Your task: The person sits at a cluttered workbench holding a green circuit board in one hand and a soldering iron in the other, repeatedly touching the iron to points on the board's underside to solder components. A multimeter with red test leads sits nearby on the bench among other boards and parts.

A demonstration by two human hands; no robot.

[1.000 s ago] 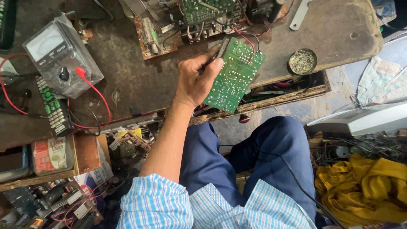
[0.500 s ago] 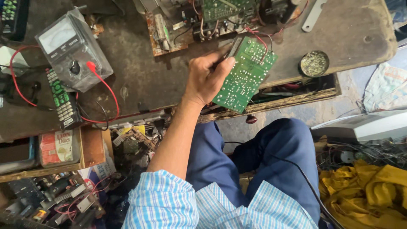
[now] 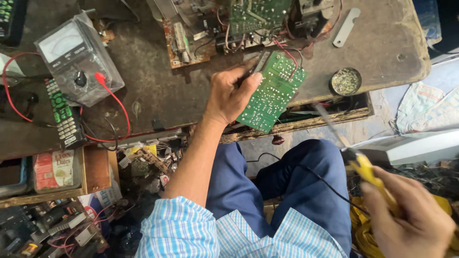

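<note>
Newly in view at near right, the right hand is closed around a yellow-handled soldering iron, tip angled up toward the worn workbench. Farther off, the left hand grips a green circuit board at the bench's near edge. An analog multimeter sits far left.
</note>
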